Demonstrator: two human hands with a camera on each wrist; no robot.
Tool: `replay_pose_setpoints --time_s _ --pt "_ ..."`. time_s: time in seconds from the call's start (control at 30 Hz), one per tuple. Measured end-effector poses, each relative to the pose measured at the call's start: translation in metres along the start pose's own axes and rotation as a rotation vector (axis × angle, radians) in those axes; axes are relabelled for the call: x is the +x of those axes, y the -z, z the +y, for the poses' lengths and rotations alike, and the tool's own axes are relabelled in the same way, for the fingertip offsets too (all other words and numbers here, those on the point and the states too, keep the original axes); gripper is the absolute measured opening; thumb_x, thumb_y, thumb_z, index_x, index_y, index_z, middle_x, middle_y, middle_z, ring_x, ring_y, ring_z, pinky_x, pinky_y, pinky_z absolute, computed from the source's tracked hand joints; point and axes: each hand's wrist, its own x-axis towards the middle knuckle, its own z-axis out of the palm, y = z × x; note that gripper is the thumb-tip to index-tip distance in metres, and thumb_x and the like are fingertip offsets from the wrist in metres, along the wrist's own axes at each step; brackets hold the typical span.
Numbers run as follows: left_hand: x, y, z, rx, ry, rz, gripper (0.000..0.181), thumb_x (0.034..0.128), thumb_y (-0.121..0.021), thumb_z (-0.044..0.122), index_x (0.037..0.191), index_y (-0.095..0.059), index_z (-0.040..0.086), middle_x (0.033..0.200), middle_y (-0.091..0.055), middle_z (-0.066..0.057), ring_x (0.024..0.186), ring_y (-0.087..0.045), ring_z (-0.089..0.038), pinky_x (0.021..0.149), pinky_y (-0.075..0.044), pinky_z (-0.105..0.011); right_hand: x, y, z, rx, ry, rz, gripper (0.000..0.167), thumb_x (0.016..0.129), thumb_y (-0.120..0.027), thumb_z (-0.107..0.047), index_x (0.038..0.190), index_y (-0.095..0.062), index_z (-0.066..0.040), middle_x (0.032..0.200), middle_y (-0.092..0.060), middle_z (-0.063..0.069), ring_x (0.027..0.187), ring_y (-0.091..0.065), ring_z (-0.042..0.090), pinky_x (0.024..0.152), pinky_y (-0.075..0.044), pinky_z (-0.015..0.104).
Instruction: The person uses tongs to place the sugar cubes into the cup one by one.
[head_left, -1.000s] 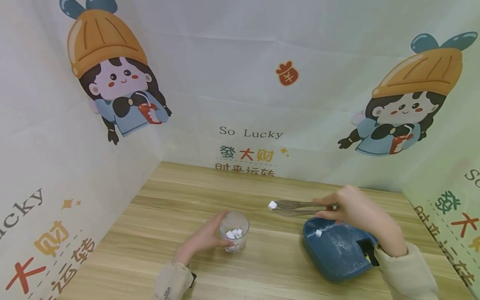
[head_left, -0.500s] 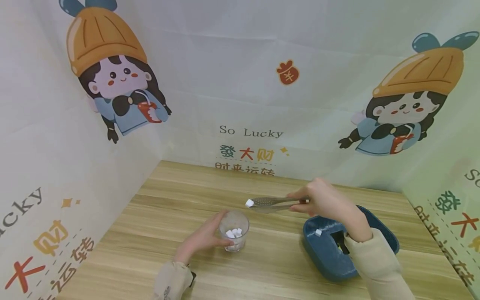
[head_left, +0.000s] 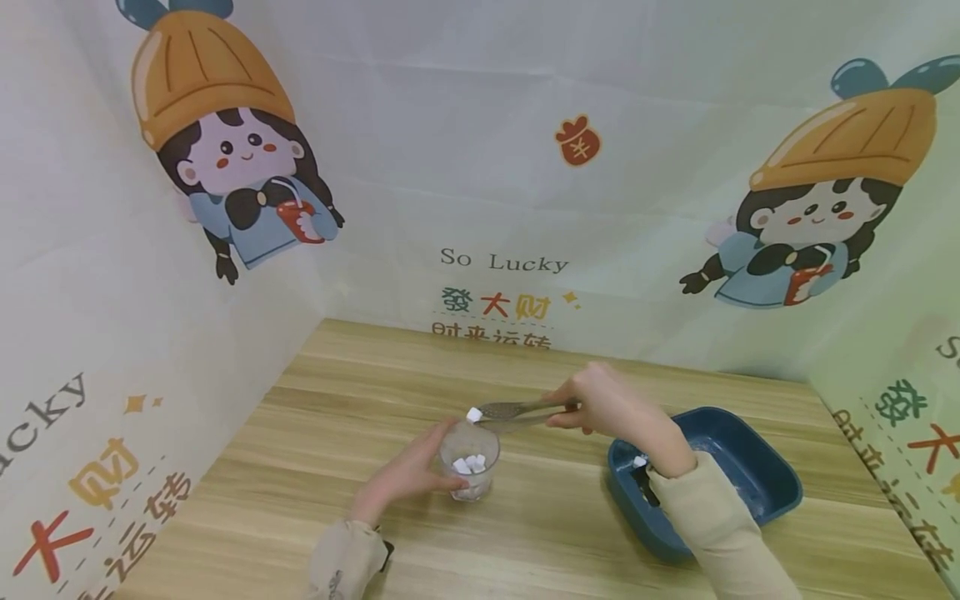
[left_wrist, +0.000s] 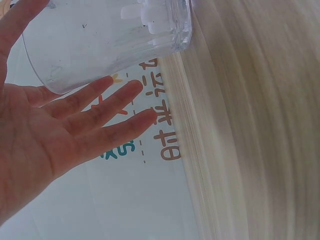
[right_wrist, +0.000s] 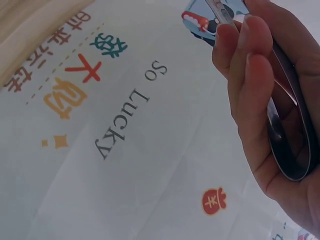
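In the head view my left hand [head_left: 411,468] holds a clear glass [head_left: 480,483] standing on the table, thumb in front and fingers at the far side. The left wrist view has those fingers fairly straight along the glass [left_wrist: 110,45]. Several white cubes [head_left: 468,464] lie inside it. My right hand [head_left: 611,408] grips metal tongs [head_left: 517,408], whose tips pinch one white cube [head_left: 474,414] above the far rim of the glass. The bent end of the tongs [right_wrist: 295,170] lies in the right palm in the right wrist view.
A blue basin [head_left: 757,467] stands to the right, partly under my right forearm. Another white cube [head_left: 640,461] is at its left side. The wooden table [head_left: 360,375] meets a printed cloth backdrop [head_left: 510,200] behind and at both sides.
My right hand has moved left with the tongs and cube, from over the basin to the glass rim. The left hand and the glass have stayed in place.
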Motion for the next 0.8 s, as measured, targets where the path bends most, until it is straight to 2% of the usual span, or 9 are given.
replay_pose_setpoints --time_s 0.2,0.37,0.8 --pt "0.002 0.0 0.0 0.011 0.019 -0.005 0.091 0.0657 -0.076 0.03 0.137 -0.027 0.0 0.139 -0.034 -0.023 0.126 -0.033 -0.041 0.105 -0.028 -0.056 0.0 -0.006 0.001 0.003 -0.038 -0.002 0.027 0.076 -0.068 -0.023 0.1 -0.069 -0.009 0.068 -0.07 -0.001 0.036 -0.043 -0.002 0.044 -0.041 0.01" --pt "0.002 0.001 0.001 0.007 0.023 -0.004 0.091 0.0663 -0.076 0.028 0.137 -0.026 -0.002 0.139 -0.033 -0.024 0.126 -0.033 -0.042 0.105 -0.028 -0.056 -0.002 -0.006 0.002 -0.003 -0.019 0.001 0.025 0.077 -0.067 -0.022 0.099 -0.07 -0.011 0.062 -0.066 -0.005 0.036 -0.041 -0.004 0.046 -0.04 0.01" --pt "0.002 0.0 -0.001 0.02 0.013 0.0 0.091 0.0661 -0.076 0.027 0.137 -0.026 -0.003 0.138 -0.034 -0.024 0.126 -0.034 -0.041 0.105 -0.029 -0.056 -0.013 -0.003 0.001 0.012 -0.025 -0.014 0.03 0.076 -0.068 -0.021 0.102 -0.068 -0.007 0.06 -0.066 -0.003 0.037 -0.04 -0.006 0.045 -0.041 0.009"
